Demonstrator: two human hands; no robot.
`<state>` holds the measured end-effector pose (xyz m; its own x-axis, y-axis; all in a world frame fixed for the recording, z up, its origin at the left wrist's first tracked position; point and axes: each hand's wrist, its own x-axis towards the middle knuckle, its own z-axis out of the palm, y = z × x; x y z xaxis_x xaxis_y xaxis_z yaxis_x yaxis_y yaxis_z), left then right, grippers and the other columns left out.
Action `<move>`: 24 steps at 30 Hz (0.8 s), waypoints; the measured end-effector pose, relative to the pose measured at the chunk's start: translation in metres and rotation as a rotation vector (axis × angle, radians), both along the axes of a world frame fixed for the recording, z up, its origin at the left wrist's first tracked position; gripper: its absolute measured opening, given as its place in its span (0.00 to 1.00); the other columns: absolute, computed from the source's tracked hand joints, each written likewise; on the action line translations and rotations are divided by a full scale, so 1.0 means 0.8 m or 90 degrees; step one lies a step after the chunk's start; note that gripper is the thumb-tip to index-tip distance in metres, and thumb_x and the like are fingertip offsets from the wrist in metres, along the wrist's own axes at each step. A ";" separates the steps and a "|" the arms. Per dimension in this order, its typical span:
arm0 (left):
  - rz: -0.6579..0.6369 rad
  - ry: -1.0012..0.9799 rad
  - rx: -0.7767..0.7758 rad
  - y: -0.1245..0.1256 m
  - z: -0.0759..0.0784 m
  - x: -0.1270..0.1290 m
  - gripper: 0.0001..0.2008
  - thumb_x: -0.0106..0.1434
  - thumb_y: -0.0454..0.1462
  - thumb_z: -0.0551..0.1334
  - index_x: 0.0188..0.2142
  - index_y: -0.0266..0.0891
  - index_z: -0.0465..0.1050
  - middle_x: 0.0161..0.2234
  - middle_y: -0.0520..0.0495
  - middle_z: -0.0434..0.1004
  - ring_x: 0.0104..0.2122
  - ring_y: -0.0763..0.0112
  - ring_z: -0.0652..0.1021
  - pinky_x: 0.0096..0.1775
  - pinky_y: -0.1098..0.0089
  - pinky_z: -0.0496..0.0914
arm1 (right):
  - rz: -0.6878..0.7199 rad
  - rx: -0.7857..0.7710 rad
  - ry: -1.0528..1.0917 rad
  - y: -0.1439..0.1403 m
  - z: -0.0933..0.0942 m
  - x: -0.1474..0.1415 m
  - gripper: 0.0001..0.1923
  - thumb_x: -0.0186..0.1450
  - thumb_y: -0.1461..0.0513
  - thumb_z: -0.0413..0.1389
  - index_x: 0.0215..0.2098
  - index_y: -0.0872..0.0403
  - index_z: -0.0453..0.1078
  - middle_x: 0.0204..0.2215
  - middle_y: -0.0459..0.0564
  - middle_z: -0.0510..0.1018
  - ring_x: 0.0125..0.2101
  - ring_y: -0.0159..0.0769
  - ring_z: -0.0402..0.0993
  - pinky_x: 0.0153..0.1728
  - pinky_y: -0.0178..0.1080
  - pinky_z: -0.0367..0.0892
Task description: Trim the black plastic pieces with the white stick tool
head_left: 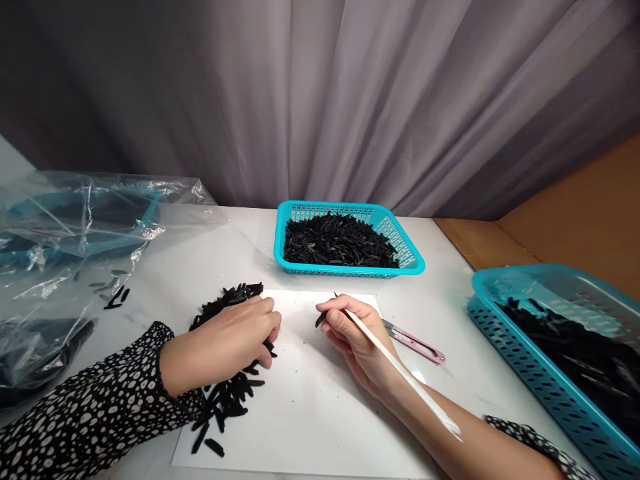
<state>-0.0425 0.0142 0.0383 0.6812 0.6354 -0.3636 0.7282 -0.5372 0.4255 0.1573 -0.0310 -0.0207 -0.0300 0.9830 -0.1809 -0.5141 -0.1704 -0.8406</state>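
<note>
My left hand (233,340) reaches over a pile of small black strips (233,393) on a white sheet (320,413). Its fingers curl down and close among the strips; black pieces show beside the thumb, but what is pinched is hidden. Over the sheet's upper right, my right hand (357,333) grips a long white stick-like tool (400,367) with a thin dark tip, held like a pen. A single black strip (321,319) is also pinched at its fingertips. Behind that hand lies a pink craft knife (415,345).
A turquoise basket (350,270) of black strips stands at the back. Another turquoise basket (525,367), holding black pieces, is at the right. Clear plastic bags (100,233) lie at the left, with a few loose strips (117,297) nearby. A grey curtain (320,100) hangs behind.
</note>
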 end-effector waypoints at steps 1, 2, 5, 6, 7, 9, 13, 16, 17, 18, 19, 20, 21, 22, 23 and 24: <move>-0.009 -0.004 -0.001 0.000 0.001 -0.001 0.12 0.56 0.25 0.62 0.29 0.41 0.61 0.31 0.53 0.65 0.36 0.65 0.67 0.36 0.69 0.56 | 0.000 0.000 0.001 0.000 0.000 0.000 0.17 0.49 0.52 0.72 0.28 0.55 0.78 0.18 0.45 0.72 0.16 0.23 0.48 0.19 0.34 0.39; -0.020 -0.007 -0.001 0.000 0.002 -0.002 0.12 0.56 0.25 0.62 0.28 0.40 0.61 0.31 0.53 0.65 0.36 0.65 0.67 0.37 0.69 0.56 | 0.001 0.001 0.002 0.000 0.001 0.000 0.17 0.49 0.52 0.72 0.28 0.55 0.78 0.18 0.45 0.72 0.16 0.23 0.48 0.19 0.34 0.39; -0.050 -0.009 0.010 0.000 0.005 -0.004 0.12 0.57 0.25 0.63 0.28 0.40 0.61 0.31 0.53 0.65 0.35 0.66 0.66 0.38 0.69 0.56 | 0.003 0.005 0.002 -0.001 0.000 0.001 0.16 0.49 0.52 0.71 0.28 0.55 0.78 0.18 0.44 0.72 0.17 0.23 0.47 0.20 0.35 0.39; -0.056 -0.010 0.011 0.000 0.006 -0.004 0.12 0.58 0.26 0.63 0.28 0.40 0.61 0.32 0.52 0.65 0.36 0.65 0.66 0.38 0.68 0.56 | 0.005 0.006 0.001 -0.001 0.000 0.001 0.16 0.50 0.52 0.71 0.28 0.55 0.78 0.18 0.44 0.71 0.17 0.23 0.46 0.20 0.35 0.39; -0.059 -0.011 0.008 0.001 0.007 -0.004 0.11 0.60 0.27 0.62 0.27 0.40 0.62 0.32 0.52 0.65 0.36 0.65 0.66 0.38 0.68 0.57 | 0.008 0.007 0.000 -0.001 -0.001 0.001 0.16 0.50 0.53 0.71 0.28 0.55 0.78 0.18 0.43 0.71 0.17 0.23 0.45 0.20 0.35 0.38; -0.049 -0.009 -0.002 0.002 0.010 -0.004 0.10 0.62 0.30 0.61 0.27 0.40 0.63 0.32 0.51 0.65 0.38 0.64 0.67 0.38 0.68 0.57 | 0.021 0.011 -0.002 -0.001 -0.002 0.002 0.15 0.52 0.53 0.70 0.29 0.55 0.77 0.19 0.43 0.72 0.17 0.23 0.44 0.20 0.35 0.38; -0.010 -0.002 -0.031 0.004 0.008 -0.003 0.09 0.60 0.31 0.64 0.29 0.40 0.63 0.33 0.52 0.66 0.38 0.65 0.68 0.35 0.69 0.57 | 0.054 0.023 -0.001 -0.001 -0.006 0.005 0.13 0.56 0.55 0.68 0.34 0.54 0.78 0.30 0.49 0.79 0.17 0.22 0.43 0.20 0.36 0.37; 0.008 -0.030 -0.021 0.005 -0.002 -0.007 0.12 0.55 0.28 0.64 0.32 0.41 0.62 0.33 0.53 0.66 0.37 0.66 0.68 0.34 0.70 0.57 | 0.065 0.038 0.000 0.000 -0.009 0.007 0.13 0.58 0.55 0.66 0.36 0.54 0.78 0.33 0.51 0.80 0.17 0.22 0.43 0.20 0.36 0.37; 0.008 -0.042 -0.009 0.005 -0.005 -0.008 0.12 0.54 0.26 0.63 0.32 0.41 0.62 0.33 0.53 0.66 0.36 0.66 0.68 0.34 0.70 0.57 | 0.067 0.040 0.002 0.000 -0.010 0.007 0.12 0.58 0.55 0.66 0.36 0.54 0.78 0.33 0.52 0.80 0.17 0.22 0.43 0.20 0.36 0.37; 0.003 -0.053 0.002 0.005 -0.008 -0.010 0.11 0.55 0.25 0.61 0.32 0.41 0.62 0.33 0.53 0.66 0.36 0.66 0.68 0.34 0.70 0.57 | 0.069 0.039 0.004 0.000 -0.011 0.007 0.12 0.58 0.55 0.66 0.36 0.54 0.78 0.33 0.51 0.80 0.17 0.22 0.43 0.20 0.36 0.37; -0.005 -0.064 0.013 0.005 -0.011 -0.011 0.11 0.55 0.25 0.60 0.32 0.41 0.62 0.32 0.52 0.66 0.36 0.66 0.68 0.35 0.70 0.58 | 0.069 0.038 0.008 0.000 -0.011 0.007 0.12 0.58 0.55 0.66 0.36 0.54 0.78 0.33 0.51 0.80 0.17 0.22 0.44 0.20 0.36 0.38; -0.014 -0.072 0.021 0.005 -0.012 -0.012 0.10 0.56 0.25 0.59 0.32 0.41 0.62 0.32 0.52 0.67 0.36 0.66 0.69 0.35 0.69 0.58 | 0.070 0.037 0.010 0.000 -0.011 0.007 0.12 0.58 0.55 0.66 0.36 0.54 0.78 0.33 0.51 0.80 0.17 0.22 0.44 0.20 0.36 0.38; -0.020 -0.074 0.025 0.005 -0.011 -0.012 0.10 0.56 0.25 0.59 0.31 0.41 0.63 0.32 0.52 0.68 0.36 0.65 0.69 0.36 0.69 0.58 | 0.071 0.037 0.012 0.000 -0.010 0.007 0.11 0.59 0.55 0.66 0.36 0.54 0.78 0.34 0.51 0.80 0.17 0.22 0.44 0.20 0.36 0.38; -0.023 -0.071 0.026 0.005 -0.010 -0.011 0.09 0.57 0.26 0.59 0.31 0.41 0.63 0.32 0.51 0.68 0.37 0.65 0.69 0.36 0.69 0.58 | 0.071 0.037 0.010 0.000 -0.009 0.007 0.11 0.59 0.55 0.66 0.36 0.54 0.78 0.34 0.51 0.80 0.17 0.22 0.44 0.20 0.36 0.39; -0.024 -0.065 0.026 0.005 -0.008 -0.010 0.08 0.57 0.26 0.59 0.30 0.40 0.63 0.31 0.51 0.69 0.37 0.64 0.69 0.36 0.68 0.59 | 0.071 0.037 0.007 0.000 -0.007 0.007 0.12 0.59 0.55 0.66 0.36 0.54 0.77 0.34 0.51 0.79 0.18 0.23 0.45 0.20 0.35 0.39; -0.024 -0.058 0.027 0.005 -0.005 -0.009 0.08 0.57 0.26 0.59 0.30 0.40 0.64 0.31 0.51 0.70 0.37 0.64 0.70 0.36 0.68 0.59 | 0.070 0.036 0.005 0.000 -0.006 0.007 0.12 0.59 0.55 0.65 0.35 0.54 0.77 0.33 0.51 0.79 0.18 0.23 0.46 0.19 0.35 0.39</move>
<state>-0.0497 0.0181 0.0343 0.7335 0.6227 -0.2724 0.6669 -0.5819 0.4654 0.1627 -0.0311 -0.0254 -0.1395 0.9823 -0.1251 -0.5013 -0.1790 -0.8466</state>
